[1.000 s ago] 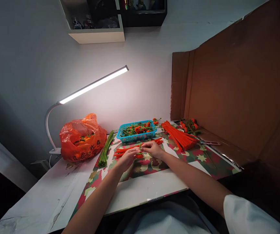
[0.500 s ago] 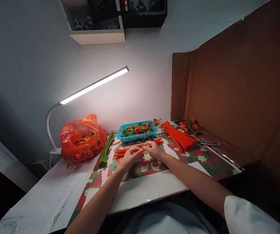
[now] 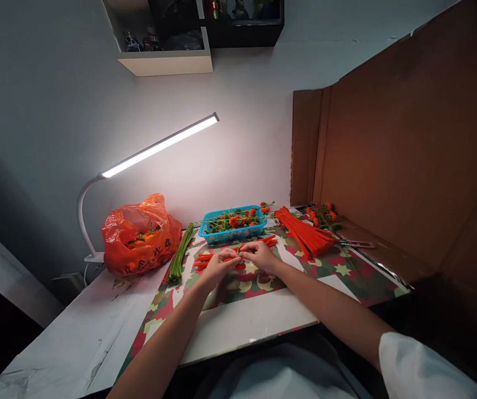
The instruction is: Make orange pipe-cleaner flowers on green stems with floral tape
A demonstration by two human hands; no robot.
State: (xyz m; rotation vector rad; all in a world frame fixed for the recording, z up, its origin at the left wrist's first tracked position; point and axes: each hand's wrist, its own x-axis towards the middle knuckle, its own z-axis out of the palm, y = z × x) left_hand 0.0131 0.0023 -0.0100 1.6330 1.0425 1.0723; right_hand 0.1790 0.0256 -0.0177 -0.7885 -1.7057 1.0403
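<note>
My left hand (image 3: 222, 265) and my right hand (image 3: 260, 256) meet over the middle of the table, thumbs and fingertips pinched together. Between the fingertips is a small green pipe cleaner (image 3: 239, 251), mostly covered by the fingers. A bit of orange (image 3: 240, 266) shows just under the fingertips; whether it is held or lies on the table I cannot tell. Orange-red pipe cleaners (image 3: 202, 260) lie on the patterned sheet behind and beneath my hands, their middle part hidden.
Behind my hands stands a blue basket (image 3: 216, 239) of orange flowers with green stems. Left are a green pipe cleaner bundle (image 3: 180, 257), an orange plastic bag (image 3: 117, 244) and a lamp (image 3: 159, 147). Right lie a red bundle (image 3: 305, 233), scissors (image 3: 359, 244) and a cardboard wall (image 3: 396, 144).
Both hands have shifted very slightly left, and the fingertips have closed in around the green piece, so less of it shows.
</note>
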